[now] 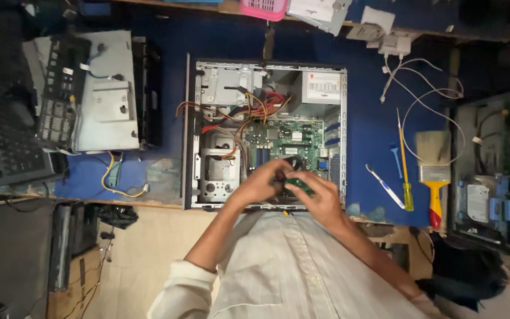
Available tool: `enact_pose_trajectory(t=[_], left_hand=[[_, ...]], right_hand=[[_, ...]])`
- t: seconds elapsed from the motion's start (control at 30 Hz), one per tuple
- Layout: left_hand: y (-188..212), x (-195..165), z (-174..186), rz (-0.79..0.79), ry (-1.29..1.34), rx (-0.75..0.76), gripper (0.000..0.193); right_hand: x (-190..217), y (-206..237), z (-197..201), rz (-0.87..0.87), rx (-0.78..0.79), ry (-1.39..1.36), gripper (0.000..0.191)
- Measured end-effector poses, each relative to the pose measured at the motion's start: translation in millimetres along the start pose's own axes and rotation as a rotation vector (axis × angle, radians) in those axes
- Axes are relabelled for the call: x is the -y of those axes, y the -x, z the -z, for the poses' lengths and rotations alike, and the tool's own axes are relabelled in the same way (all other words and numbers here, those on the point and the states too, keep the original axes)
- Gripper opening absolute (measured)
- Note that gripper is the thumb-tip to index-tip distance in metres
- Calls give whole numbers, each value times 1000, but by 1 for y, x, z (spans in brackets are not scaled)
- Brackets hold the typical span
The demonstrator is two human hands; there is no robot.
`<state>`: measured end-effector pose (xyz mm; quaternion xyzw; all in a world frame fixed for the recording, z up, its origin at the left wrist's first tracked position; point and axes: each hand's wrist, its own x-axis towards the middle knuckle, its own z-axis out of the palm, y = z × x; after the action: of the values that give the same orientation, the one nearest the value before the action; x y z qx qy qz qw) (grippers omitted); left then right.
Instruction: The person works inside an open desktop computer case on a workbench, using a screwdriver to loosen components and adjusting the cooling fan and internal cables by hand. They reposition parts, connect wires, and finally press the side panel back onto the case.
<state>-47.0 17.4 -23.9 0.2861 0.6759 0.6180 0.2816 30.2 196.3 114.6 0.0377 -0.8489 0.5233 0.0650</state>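
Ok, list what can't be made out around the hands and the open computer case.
Head view only:
- Green circuit card: mostly covered by the left hand and right hand; its type is unclear.
- Each hand's grip: fingers overlap and blur.
- Computer case near edge: hidden behind both hands.
- Motherboard parts: too small.

Label, white rectangular with red mark (pixel 324 87): on the grey power supply (pixel 311 100), upper right inside the open computer case (pixel 191 130). Label, white (pixel 477 202): on the hard drive (pixel 484 190), far right.
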Motion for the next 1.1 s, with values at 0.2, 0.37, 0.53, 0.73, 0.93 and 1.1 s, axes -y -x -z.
enact_pose_trajectory(t=[0.2, 0.37, 0.53, 0.73, 0.93, 1.1], left_hand=[[-12, 36, 28, 143, 247, -395, 30], [-18, 38, 26, 201, 57, -401, 34], [5, -10, 10, 51, 161, -185, 61], [29, -32, -44, -60, 8, -206, 56], [1, 26, -34, -180, 19, 115, 34], [-17, 48, -13, -222, 93, 461, 33]], right_hand=[[7, 3, -12, 63, 20, 0, 28], [12, 0, 4, 211, 338, 5, 39], [14, -2, 13, -51, 344, 42, 36], [15, -21, -12, 220, 195, 147, 14], [23, -29, 0, 338, 605, -39, 20], [1, -52, -8, 160, 946, -407, 15]])
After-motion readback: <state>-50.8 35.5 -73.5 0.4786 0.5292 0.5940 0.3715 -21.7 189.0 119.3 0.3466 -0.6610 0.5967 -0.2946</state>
